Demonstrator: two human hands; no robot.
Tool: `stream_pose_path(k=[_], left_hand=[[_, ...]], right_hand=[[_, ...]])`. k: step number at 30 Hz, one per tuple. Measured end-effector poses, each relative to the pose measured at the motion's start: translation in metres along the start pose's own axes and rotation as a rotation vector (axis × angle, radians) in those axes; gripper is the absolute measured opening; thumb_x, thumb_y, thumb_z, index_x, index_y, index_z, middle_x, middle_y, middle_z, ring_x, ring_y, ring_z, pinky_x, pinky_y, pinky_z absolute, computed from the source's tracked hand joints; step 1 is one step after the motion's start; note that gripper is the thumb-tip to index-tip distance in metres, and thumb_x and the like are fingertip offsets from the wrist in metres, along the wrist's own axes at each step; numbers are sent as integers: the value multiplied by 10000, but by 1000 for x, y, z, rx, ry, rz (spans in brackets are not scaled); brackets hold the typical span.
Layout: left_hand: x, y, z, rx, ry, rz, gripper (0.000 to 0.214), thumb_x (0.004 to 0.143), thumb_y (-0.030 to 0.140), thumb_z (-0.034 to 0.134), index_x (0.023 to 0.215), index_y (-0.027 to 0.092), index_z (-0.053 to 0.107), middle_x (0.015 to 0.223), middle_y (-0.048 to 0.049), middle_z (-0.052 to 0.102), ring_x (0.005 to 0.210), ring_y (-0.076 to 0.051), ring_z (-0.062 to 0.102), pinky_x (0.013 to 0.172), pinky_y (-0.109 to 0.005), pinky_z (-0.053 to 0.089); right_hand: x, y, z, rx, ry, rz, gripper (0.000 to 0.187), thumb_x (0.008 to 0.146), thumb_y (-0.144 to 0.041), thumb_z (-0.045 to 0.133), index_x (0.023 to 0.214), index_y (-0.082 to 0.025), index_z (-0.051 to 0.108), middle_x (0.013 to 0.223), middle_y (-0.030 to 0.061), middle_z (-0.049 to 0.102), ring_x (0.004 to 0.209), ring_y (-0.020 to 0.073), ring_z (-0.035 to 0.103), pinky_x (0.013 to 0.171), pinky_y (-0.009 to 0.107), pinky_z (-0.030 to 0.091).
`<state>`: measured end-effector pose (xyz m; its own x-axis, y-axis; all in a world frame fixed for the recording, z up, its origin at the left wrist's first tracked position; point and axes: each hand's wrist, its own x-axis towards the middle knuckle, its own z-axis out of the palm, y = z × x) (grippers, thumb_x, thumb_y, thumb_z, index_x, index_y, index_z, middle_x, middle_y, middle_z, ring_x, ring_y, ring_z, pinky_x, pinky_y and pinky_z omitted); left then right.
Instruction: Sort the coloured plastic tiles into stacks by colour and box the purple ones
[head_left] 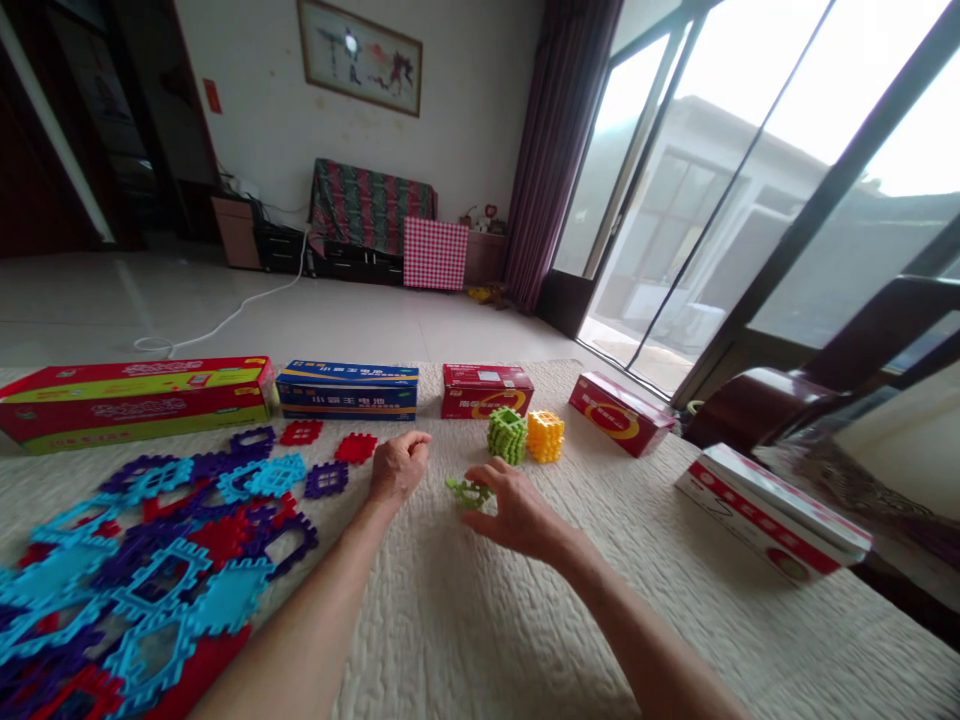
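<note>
My right hand [514,505] has its thumb and fingers around a small light-green notched plastic tile [469,492], low over the cream cover. Its fingertips partly hide the tile. My left hand [401,465] is curled closed and rests on the cover; whatever its fingers may hold is hidden. Just beyond my right hand stands a green block [507,436] of stacked notched tiles, with a yellow stacked block [545,436] beside it on the right. Left of my left hand lie a red tile [355,448] and a purple square frame tile [326,480].
A spread of light-blue tiles [236,595], purple and red ones covers the left side. Along the far edge stand a long red-and-green box [139,400], a blue box [347,391] and a small red box [487,390]. Rightward are another red box [622,413] and a white-and-red box [776,512].
</note>
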<state>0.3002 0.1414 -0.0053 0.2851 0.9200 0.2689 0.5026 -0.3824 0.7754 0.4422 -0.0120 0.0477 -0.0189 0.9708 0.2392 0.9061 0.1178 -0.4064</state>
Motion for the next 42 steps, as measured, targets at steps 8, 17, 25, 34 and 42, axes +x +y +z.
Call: stream_pose_path(k=[8,17,25,34,42], left_hand=[[0,3,-2,-10,1,-9,267,745,175,507,887,196,732,761,-19,741,747,-159,673,709,-231,477],[1,-2,1,-20,0,0,260,746,168,510,887,190,727,771,-24,742,745,-156,672,688,-223,472],[2,-3,3,19,25,36,266,766,154,508,906,196,729,803,-32,747,790,-154,675,751,-224,476],[-17,6,-7,134,-70,56,318,792,111,472,974,195,718,949,-31,742,898,-141,669,814,-210,485],[-84,5,-47,239,-214,273,245,728,59,501,771,181,709,904,-63,693,943,-180,616,922,-281,449]], right_hand=[[50,43,-51,-70,308,25,307,713,-193,654,1017,-199,613,1079,70,608,906,185,584,821,341,449],[49,56,-52,-98,422,11,302,718,-218,649,1018,-205,613,1092,81,608,933,198,605,839,364,466],[7,20,2,41,421,-50,186,789,-149,494,918,-196,620,941,57,642,857,179,604,783,314,471],[-16,-15,67,51,349,62,220,764,-108,446,853,-161,641,948,94,643,898,197,588,842,313,445],[-21,-30,63,-75,268,152,258,823,-129,421,937,-154,652,1056,101,636,998,199,567,909,297,400]])
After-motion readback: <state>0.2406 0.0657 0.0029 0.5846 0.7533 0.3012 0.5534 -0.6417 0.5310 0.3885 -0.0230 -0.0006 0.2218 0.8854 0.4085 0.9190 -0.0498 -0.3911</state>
